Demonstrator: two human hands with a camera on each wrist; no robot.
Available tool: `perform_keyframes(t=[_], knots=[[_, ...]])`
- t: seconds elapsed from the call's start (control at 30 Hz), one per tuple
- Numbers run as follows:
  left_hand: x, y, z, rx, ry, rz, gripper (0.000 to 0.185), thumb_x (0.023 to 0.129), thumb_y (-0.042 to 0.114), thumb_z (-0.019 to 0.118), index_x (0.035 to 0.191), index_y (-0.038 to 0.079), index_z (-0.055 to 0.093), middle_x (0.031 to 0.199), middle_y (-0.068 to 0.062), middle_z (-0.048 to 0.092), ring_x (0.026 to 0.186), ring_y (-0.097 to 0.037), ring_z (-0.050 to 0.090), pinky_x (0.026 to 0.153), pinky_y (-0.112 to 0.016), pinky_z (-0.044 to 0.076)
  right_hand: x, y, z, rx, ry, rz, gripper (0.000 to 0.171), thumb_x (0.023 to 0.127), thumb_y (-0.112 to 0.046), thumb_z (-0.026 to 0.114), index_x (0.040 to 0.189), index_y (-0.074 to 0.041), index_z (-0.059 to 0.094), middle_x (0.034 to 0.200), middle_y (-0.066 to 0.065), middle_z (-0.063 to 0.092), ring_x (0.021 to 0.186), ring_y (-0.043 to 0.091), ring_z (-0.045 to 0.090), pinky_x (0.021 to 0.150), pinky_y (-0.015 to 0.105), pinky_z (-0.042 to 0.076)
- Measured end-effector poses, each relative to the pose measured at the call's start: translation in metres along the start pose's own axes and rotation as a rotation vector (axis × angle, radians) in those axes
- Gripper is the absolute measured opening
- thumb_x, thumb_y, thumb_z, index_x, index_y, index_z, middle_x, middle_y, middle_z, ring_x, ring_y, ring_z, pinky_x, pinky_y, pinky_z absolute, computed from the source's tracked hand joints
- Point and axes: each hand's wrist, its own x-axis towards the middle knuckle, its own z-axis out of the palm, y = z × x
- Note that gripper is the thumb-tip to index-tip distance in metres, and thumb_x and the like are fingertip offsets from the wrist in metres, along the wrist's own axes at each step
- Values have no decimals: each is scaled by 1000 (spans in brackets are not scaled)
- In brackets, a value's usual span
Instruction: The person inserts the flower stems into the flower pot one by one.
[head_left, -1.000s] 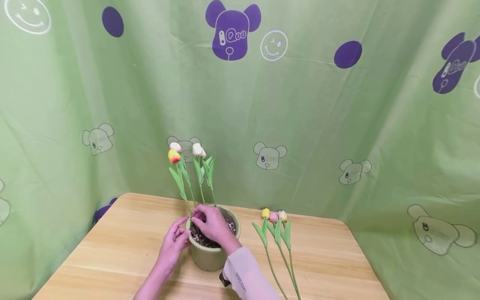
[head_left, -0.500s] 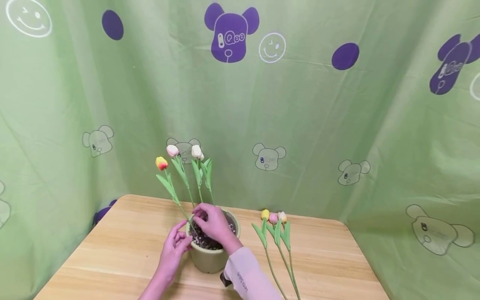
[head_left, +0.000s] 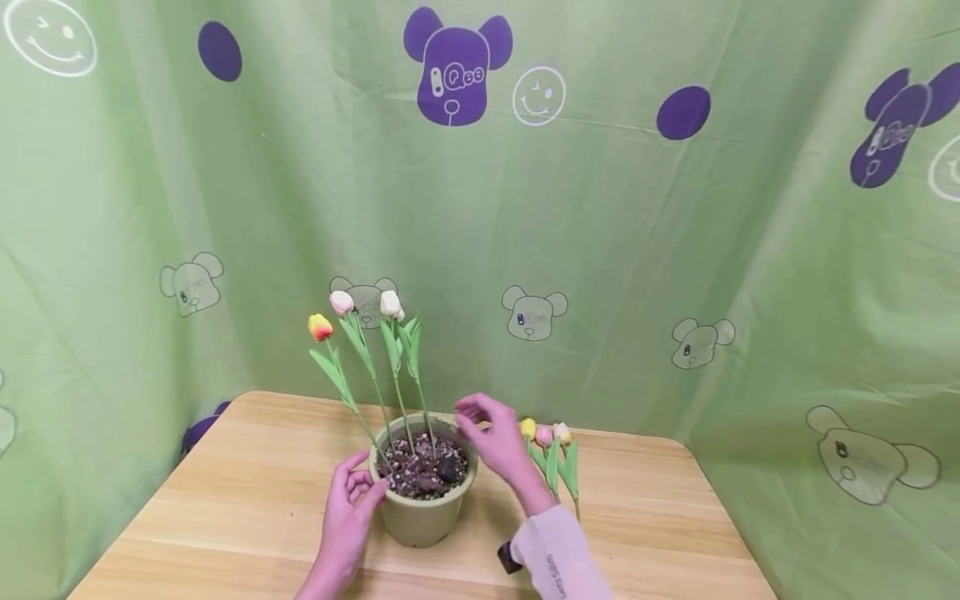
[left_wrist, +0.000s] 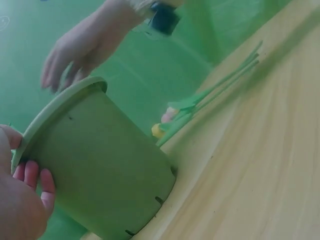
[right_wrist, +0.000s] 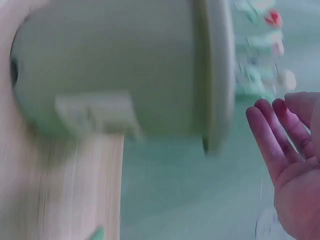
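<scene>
A green flowerpot [head_left: 420, 523] filled with dark soil [head_left: 416, 479] stands on the table. Rising from the soil are a yellow-red tulip [head_left: 320, 327] leaning left, a pink tulip [head_left: 342, 302] and white tulips [head_left: 390, 303]. My left hand [head_left: 347, 512] holds the pot's left rim; in the left wrist view its thumb lies over the rim and its fingers [left_wrist: 32, 175] are against the outer wall. Beyond the pot's right rim, my right hand [head_left: 497, 437] is in the air with nothing in it. In the right wrist view its fingers [right_wrist: 270, 132] are loosely extended.
Right of the pot lie three loose tulips, a yellow one [head_left: 528, 429], a pink one [head_left: 544, 436] and a pale one [head_left: 561, 433]; my right forearm covers part of their stems. A green printed curtain [head_left: 600, 217] hangs behind the wooden table [head_left: 210, 500].
My right hand has left the base of the yellow-red tulip and moved right, past the pot's rim. That tulip has swung left, away from the pink one. My left hand stays at the rim.
</scene>
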Motion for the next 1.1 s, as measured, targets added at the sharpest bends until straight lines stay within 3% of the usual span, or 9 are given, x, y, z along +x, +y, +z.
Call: perform_keyframes(t=[0.13,0.3,0.47,0.73,0.97,1.1], knots=[[0,-2,2,54,-17,20,59,98,3,63,151,-2,36,115,-17,58,96,-10,58,86,-15,57,-13,28,-42,54,102,107,23,97,-5,67,120,-4,69,109,19,70,88,28,72,77,30,66],[2,-1,0,77,-37,6,57,99,3,61,150,-2,37,119,-20,57,99,-10,59,88,-15,57,-36,72,-86,-16,199,279,27,98,-6,67,124,-1,66,113,23,67,84,27,72,72,31,66],[8,1,-3,73,-46,13,56,98,0,60,150,-3,38,119,-19,57,98,-9,61,87,-16,57,-67,113,-112,-59,202,447,32,99,-5,63,130,4,59,116,24,63,86,34,71,75,41,67],[15,-2,-8,43,-86,19,56,98,-2,59,150,-4,38,120,-20,54,100,-10,62,89,-17,58,-102,152,-119,-138,174,565,36,92,-5,66,124,11,60,92,17,67,71,24,68,62,35,63],[17,-4,-10,31,-100,37,56,99,-1,58,150,-5,37,120,-19,52,99,-8,62,90,-19,59,-107,162,-109,-157,155,589,41,83,-5,75,118,10,62,87,12,69,64,20,67,58,31,62],[17,-4,-11,20,-108,28,56,99,-1,59,150,-3,38,120,-19,52,99,-8,62,91,-19,59,-107,163,-105,-158,153,584,46,76,3,77,118,11,62,86,13,68,64,19,66,57,32,62]])
